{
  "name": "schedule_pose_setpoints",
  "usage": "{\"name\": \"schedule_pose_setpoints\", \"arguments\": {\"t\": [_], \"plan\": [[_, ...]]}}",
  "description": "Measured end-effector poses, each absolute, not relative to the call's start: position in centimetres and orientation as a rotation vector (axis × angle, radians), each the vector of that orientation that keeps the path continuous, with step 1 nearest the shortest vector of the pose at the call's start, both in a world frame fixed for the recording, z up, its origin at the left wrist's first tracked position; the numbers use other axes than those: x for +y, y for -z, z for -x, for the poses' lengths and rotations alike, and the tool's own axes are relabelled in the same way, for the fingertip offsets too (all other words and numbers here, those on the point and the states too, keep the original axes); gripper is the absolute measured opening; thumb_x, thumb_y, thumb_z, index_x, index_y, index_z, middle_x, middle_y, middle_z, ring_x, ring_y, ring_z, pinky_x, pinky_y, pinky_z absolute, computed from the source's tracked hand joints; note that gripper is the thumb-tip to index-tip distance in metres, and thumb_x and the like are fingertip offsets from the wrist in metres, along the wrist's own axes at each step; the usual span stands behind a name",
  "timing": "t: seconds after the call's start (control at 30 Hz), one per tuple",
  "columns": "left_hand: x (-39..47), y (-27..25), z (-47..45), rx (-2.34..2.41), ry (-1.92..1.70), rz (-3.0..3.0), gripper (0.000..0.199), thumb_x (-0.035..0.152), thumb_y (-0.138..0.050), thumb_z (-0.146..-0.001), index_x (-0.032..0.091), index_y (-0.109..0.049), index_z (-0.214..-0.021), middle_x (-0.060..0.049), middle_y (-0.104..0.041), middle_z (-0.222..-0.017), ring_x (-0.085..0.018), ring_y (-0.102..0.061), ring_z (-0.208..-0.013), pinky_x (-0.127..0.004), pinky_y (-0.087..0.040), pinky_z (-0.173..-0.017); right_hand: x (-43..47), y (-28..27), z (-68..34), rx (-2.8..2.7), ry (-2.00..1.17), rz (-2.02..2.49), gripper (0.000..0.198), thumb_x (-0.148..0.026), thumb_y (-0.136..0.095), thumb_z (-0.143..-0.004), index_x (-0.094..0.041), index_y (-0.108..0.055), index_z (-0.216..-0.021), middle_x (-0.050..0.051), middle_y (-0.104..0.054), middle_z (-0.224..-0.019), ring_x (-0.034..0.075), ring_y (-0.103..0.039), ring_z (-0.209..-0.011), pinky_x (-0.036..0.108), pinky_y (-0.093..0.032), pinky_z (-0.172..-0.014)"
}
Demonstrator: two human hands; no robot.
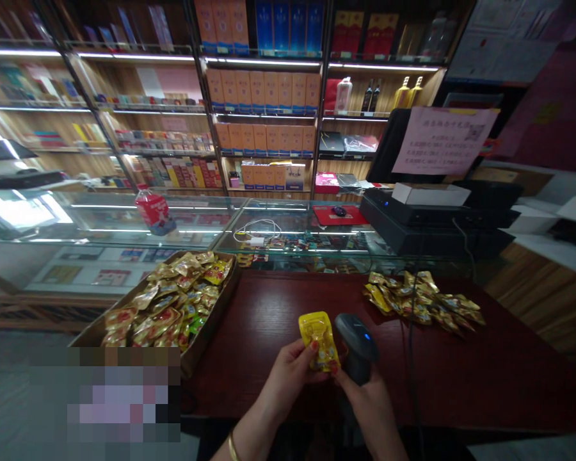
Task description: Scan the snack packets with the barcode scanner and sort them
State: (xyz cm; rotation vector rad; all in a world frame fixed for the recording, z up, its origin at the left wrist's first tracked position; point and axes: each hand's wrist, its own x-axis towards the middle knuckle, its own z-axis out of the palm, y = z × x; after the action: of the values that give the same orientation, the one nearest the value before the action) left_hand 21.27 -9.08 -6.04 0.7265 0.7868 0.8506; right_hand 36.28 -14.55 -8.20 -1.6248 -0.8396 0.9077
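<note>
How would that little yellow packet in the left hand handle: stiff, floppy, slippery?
The yellow packet is probably light, being small enough for the left hand to pinch near its lower part. It seems fairly stiff, since its top edge stands up without drooping. Its glossy highlights suggest it may be slippery.

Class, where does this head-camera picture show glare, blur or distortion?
In the head view, shelf light strips glare and the glass counter mirrors light; the dark red table carries a soft sheen; print on the paper sign looks blurred; left shelf uprights slant, suggesting wide-lens distortion.
</note>
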Motion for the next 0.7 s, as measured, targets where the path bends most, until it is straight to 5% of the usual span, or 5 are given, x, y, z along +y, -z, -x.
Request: {"name": "schedule_pose_setpoints", "arguments": {"t": [0.2, 0.37, 0.53, 0.7], "plan": [[-8.9, 5.8, -21.8, 0.859, -0.816, -0.691, 0.046, 0.050, -0.075, -0.079, 0.008, -0.074, -0.096, -0.011, -0.077, -0.082, -0.011, -0.066, -0.055, -0.015, -0.048, -0.044, -14.0, 6.4, -37.0, -0.940, -0.970, 1.476, 0.050, -0.054, -0.077, -0.067, -0.016, -0.067, -0.099, 0.009, -0.079, -0.094, 0.030, -0.072, -0.093, 0.039, -0.057, -0.085], [-8.4, 6.8, -21.3, 0.852, -0.731, -0.625, 0.034, 0.038, -0.067, -0.089, 0.007, -0.072, -0.102, -0.014, -0.077, -0.089, -0.012, -0.068, -0.057, -0.012, -0.041, -0.034, -13.6, 8.4, -37.4, -1.023, -0.867, 1.557, 0.051, -0.056, -0.074, -0.069, -0.014, -0.067, -0.097, 0.014, -0.077, -0.093, 0.033, -0.072, -0.091, 0.045, -0.055, -0.087], [-8.4, 7.0, -20.8, 0.815, -0.729, -0.505, 0.024, 0.024, -0.063, -0.092, 0.006, -0.071, -0.106, -0.018, -0.076, -0.105, -0.019, -0.075, -0.082, -0.020, -0.060, -0.059, -13.8, 10.3, -37.2, -1.028, -0.801, 1.629, 0.053, -0.056, -0.073, -0.068, -0.014, -0.066, -0.099, 0.016, -0.077, -0.099, 0.035, -0.071, -0.098, 0.045, -0.052, -0.092], [-8.6, 7.3, -21.2, 0.826, -0.800, -0.495, 0.025, 0.024, -0.061, -0.094, 0.005, -0.070, -0.108, -0.021, -0.074, -0.110, -0.022, -0.074, -0.092, -0.027, -0.062, -0.075, -13.8, 10.3, -38.0, -1.012, -0.822, 1.705, 0.051, -0.061, -0.068, -0.069, -0.017, -0.065, -0.094, 0.011, -0.078, -0.085, 0.031, -0.073, -0.084, 0.039, -0.056, -0.080]]}}
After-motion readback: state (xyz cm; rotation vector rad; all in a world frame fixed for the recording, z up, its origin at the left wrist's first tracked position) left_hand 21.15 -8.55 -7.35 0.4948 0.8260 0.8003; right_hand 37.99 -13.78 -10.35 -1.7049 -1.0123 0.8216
